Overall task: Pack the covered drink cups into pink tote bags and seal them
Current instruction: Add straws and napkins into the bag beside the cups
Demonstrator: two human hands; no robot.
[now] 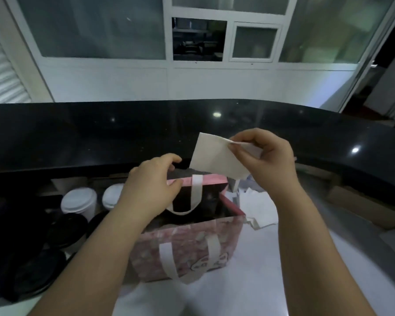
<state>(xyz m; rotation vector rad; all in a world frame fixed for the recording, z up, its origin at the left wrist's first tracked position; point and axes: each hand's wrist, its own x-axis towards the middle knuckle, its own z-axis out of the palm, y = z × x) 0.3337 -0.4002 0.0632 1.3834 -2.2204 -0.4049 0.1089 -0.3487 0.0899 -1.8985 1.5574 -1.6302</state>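
A pink tote bag (187,249) with white handles stands open on the white work surface in the centre. My left hand (151,185) grips the bag's far rim at its left side, thumb and fingers curled over the edge. Above and behind the bag, my right hand (265,156) pinches the corner of a white paper napkin (214,158) that hangs down toward the bag's opening. The inside of the bag is dark and I cannot make out its contents. Two cups with white lids (80,201) stand left of the bag.
Several cups with black lids (66,229) crowd the left side. A pile of white napkins (258,208) lies right of the bag, with a cardboard box (363,208) further right. A raised black counter (192,128) runs across behind everything.
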